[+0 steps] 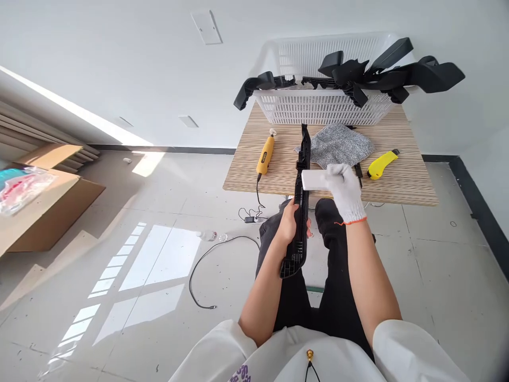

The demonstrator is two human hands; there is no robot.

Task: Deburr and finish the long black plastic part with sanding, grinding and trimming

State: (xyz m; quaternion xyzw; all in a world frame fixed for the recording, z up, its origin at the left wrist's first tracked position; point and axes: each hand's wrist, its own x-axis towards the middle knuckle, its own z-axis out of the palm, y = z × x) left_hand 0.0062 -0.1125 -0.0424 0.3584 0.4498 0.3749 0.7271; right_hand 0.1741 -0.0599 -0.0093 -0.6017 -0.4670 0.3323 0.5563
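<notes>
My left hand (289, 223) is bare and closed around the lower half of a long black plastic trim piece (303, 154). The ribbed inner side of the piece shows, and it points away from me over the table's front edge. My right hand (342, 191), in a white knit glove with an orange cuff, grips a flat white block (313, 180). The block's left end overlaps the edge of the black piece; whether they touch I cannot tell. Behind my right hand lies a grey speckled cloth (338, 146), and a yellow utility knife (382, 164) rests to its right.
A yellow corded rotary tool (265, 155) lies at the left of the wooden table (242, 170). At the back stands a white plastic basket (326, 107) heaped with black plastic parts (358, 74). A cable (194, 270) crosses the floor; a cardboard box (55, 217) is far left.
</notes>
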